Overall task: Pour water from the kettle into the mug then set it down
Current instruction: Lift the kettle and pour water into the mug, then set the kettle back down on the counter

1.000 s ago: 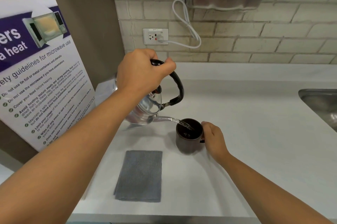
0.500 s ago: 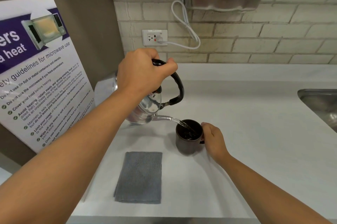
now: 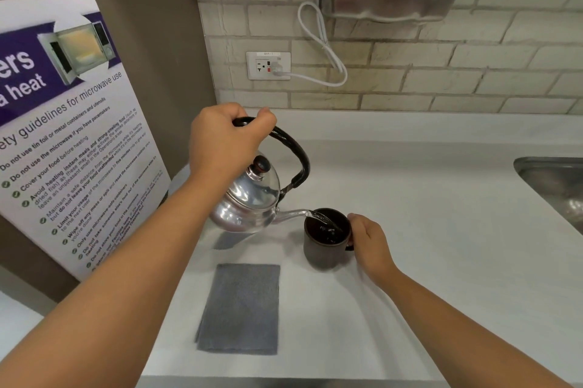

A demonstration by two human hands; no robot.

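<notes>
A shiny steel kettle [image 3: 247, 203] with a black arched handle hangs tilted above the white counter [image 3: 426, 229], its spout pointing right. My left hand [image 3: 225, 143] is closed around the top of the handle. A thin stream of water runs from the spout into a dark mug [image 3: 323, 245] standing on the counter. My right hand [image 3: 367, 239] grips the mug's handle on its right side.
A grey cloth [image 3: 241, 308] lies flat in front of the kettle. A microwave guidelines poster [image 3: 66, 135] leans at the left. A steel sink [image 3: 555, 185] sits at the right edge. A wall socket [image 3: 268, 65] with a white cord is on the tiled wall.
The kettle is a little less tilted, so its lid and knob now show below my left hand. Water keeps running into the mug. My right hand has stayed on the mug.
</notes>
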